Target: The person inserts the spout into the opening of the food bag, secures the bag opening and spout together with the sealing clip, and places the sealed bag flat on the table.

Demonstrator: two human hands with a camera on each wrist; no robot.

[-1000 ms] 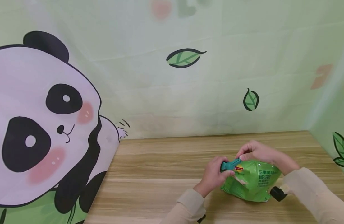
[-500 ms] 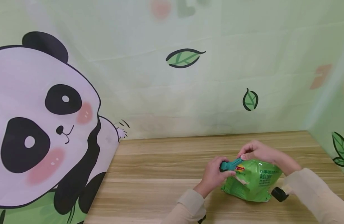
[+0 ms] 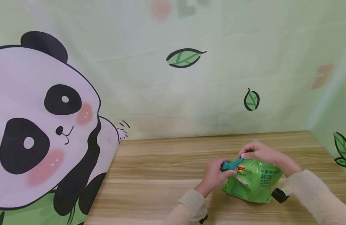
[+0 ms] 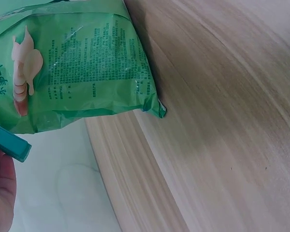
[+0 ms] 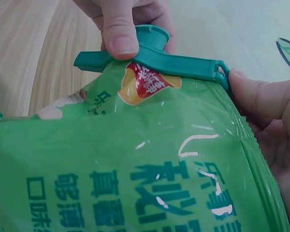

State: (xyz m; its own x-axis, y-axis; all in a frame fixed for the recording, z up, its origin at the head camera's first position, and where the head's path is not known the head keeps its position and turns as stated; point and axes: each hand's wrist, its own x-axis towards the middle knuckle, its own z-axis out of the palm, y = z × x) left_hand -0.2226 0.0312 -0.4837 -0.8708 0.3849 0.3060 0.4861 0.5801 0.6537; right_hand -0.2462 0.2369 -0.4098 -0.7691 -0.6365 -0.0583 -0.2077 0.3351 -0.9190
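Observation:
A green chip bag (image 3: pixel 255 182) stands on the wooden table, its printed front facing the head camera. Along its top edge lies a teal bag sealing clip (image 5: pixel 183 65) with a round spout. My left hand (image 3: pixel 213 175) grips the clip by the spout, thumb on the near side, as the right wrist view shows. At the clip's other end, by the hinge loop, my right hand (image 3: pixel 258 153) pinches it between thumb and finger. In the left wrist view the back of the bag (image 4: pixel 96 63) and one end of the clip (image 4: pixel 12 144) appear.
The wood-grain table (image 3: pixel 150 168) runs back to a pale green cloth backdrop (image 3: pixel 133 78) with a printed panda (image 3: pixel 63 131) and leaves. A side cloth (image 3: pixel 338 118) borders the table's right. A small black device (image 3: pixel 279 195) sits at my right wrist.
Both hands keep their hold on the clip, with only very slight shifts. The bag stays in the same place.

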